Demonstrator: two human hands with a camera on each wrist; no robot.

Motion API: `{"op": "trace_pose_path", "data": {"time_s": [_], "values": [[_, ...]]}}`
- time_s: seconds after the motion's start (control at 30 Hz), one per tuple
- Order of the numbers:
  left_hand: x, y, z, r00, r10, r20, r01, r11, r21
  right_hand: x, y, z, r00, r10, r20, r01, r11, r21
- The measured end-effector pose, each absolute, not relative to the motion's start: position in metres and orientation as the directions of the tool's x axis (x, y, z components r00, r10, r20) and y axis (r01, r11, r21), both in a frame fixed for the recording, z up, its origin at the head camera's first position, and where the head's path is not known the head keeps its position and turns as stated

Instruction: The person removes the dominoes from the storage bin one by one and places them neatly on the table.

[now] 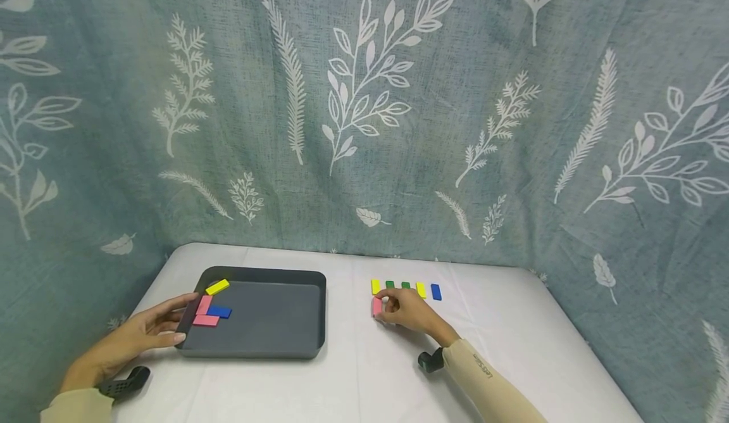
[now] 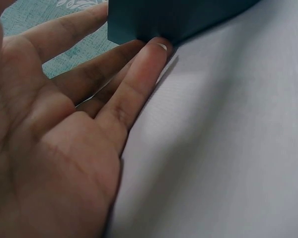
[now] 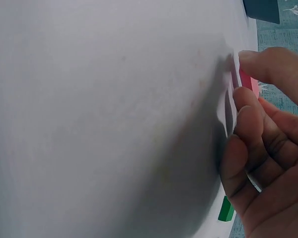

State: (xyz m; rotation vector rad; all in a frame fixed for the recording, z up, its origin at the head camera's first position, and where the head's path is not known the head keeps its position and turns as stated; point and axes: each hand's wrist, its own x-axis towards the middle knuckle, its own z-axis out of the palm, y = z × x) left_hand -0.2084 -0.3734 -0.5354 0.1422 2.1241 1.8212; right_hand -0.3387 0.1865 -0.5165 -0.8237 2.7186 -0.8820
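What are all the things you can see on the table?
Tray: 1, dark grey, left part of the table.
Blocks in tray: 4, one yellow, two pink, one blue, at its left end.
Row of blocks: 5, yellow, green, green, yellow, blue, on the right part of the table.
Pink block: 1, in front of the row, pinched by the right hand.
Table: 1, white cloth cover.
Curtain: 1, grey-blue with white leaves, behind.
Left hand: 1, fingers touching the tray's left wall.
Right hand: 1, on the pink block.
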Motion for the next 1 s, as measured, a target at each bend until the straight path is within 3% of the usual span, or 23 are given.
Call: {"op": "trace_pose_path", "data": {"time_s": [0.37,1.0], "values": [[-0.2082,-0.3747,-0.5399,-0.924,0.349,-0.156,-0.112,0.145,0.983,-0.3406,0.1897,-0.5243,-0.827,-0.563,0.011,-0.462,0.667,-0.585],[-0.2103,-0.3729,-0.5352,-0.947,0.255,-0.197,-0.141,0.221,0.965,-0.3429,0.1902,-0.5168,-0.825,-0.565,0.006,-0.440,0.635,-0.635]]}}
